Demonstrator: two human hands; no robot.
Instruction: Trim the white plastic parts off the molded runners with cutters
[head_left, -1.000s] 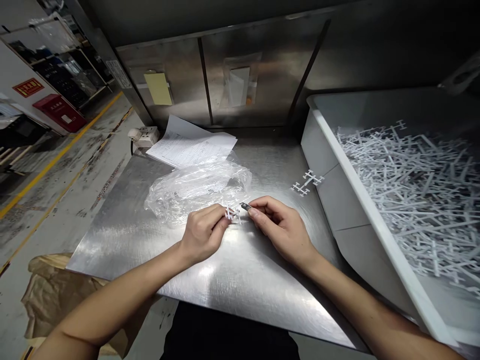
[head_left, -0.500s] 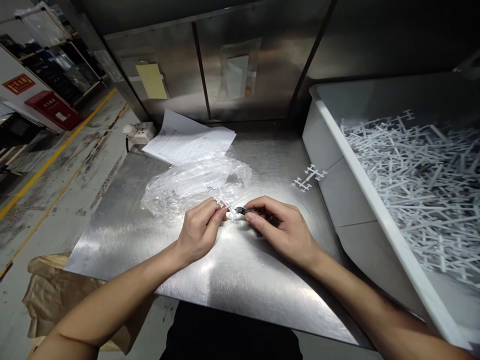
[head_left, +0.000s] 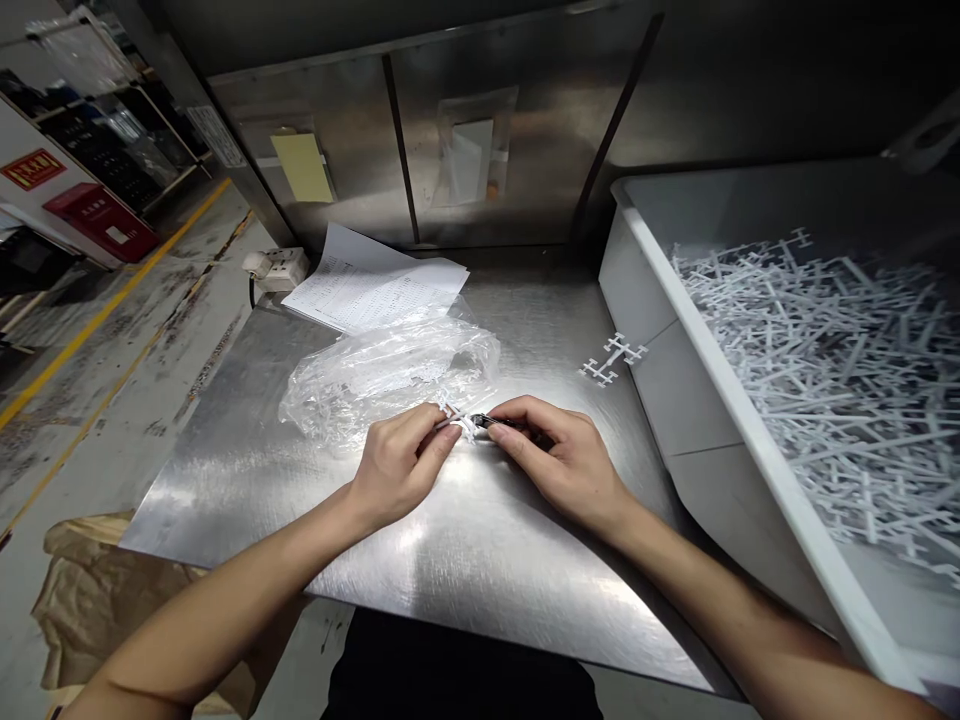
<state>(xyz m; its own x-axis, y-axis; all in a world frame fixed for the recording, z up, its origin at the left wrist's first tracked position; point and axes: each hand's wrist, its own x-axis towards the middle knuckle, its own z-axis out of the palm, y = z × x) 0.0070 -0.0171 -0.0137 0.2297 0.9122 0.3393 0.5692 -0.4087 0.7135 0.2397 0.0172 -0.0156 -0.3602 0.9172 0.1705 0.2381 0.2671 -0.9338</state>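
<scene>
And the dark tool is brought right up to the white branched piece, where a gap is seen one second earlier; whether the two touch cannot be told. The white branched piece is held up over the middle of the bench, well in from the front edge. It is pinched between thumb and forefinger of the left hand, the other fingers curled, so part of it is hidden. Thin, pale arms with short crossbars are seen jutting out past the fingertips, set at a slant, the finer detail blurred. From the other side, the dark tool is gripped between thumb and forefinger of the right hand, its slim tip pointed left.

Toward the bench's right edge, a second white piece is left lying flat beside the grey tub: a central stem, branches, little crossbars at the ends. The tub itself is heaped with white sprues. Behind the hands a clear plastic bag is crumpled, with printed sheets spread toward the back left corner.
</scene>
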